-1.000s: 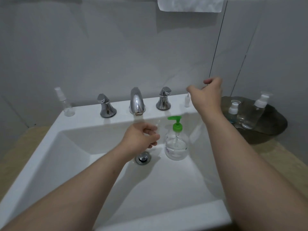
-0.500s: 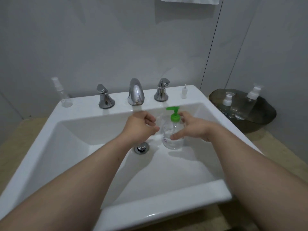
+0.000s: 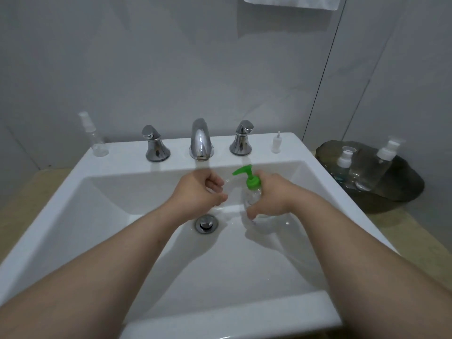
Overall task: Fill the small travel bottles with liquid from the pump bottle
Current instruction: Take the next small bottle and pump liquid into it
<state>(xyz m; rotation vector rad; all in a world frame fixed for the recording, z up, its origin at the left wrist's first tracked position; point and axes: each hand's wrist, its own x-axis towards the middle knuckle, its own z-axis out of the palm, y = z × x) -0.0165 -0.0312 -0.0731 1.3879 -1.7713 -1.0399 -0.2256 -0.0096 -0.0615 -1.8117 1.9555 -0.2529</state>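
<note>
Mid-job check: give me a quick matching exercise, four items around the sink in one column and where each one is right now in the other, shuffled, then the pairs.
Items:
1. pump bottle
2. small spray bottle
3. white cap piece
4. two white-capped bottles

Places:
A. sink ledge, right of the taps
B. dark tray beside the sink
C. inside the basin, gripped by the right hand
D. back left corner of the sink ledge

Pairs: 1-C, 2-D, 3-A, 4-B
</note>
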